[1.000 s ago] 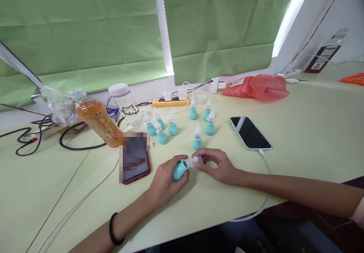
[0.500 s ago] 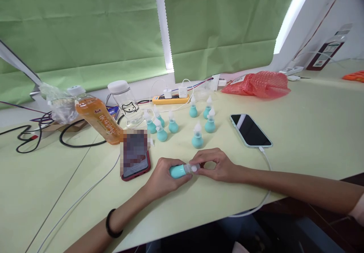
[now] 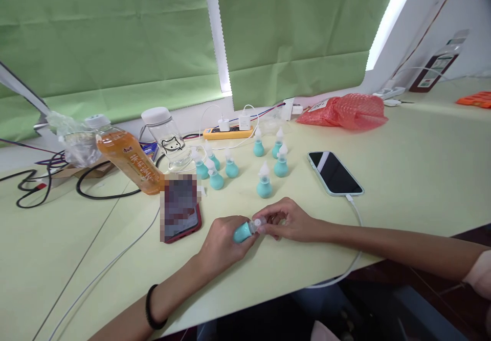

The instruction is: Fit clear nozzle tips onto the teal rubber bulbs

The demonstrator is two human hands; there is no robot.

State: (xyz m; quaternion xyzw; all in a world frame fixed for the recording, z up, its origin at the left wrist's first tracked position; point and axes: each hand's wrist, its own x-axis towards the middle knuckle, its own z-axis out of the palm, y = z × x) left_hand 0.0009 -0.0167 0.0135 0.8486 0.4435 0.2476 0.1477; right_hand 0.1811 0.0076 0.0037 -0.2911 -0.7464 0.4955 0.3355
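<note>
Green fabric blinds (image 3: 107,39) back a pale yellow-green tabletop (image 3: 414,177) in the head view, its front edge (image 3: 268,296) slanting by at six o'clock from the hands and its surface stretching wide toward three. At the centre, the left hand (image 3: 223,241) wraps a teal squeeze bulb (image 3: 241,232), at whose end the right hand (image 3: 289,221) pinches a translucent nozzle (image 3: 257,224), and eight similar teal bulbs (image 3: 231,168) stand between eleven and one o'clock. At ten o'clock, an amber-filled plastic bottle (image 3: 125,156) bears label characters (image 3: 140,167) too small to read.
</note>
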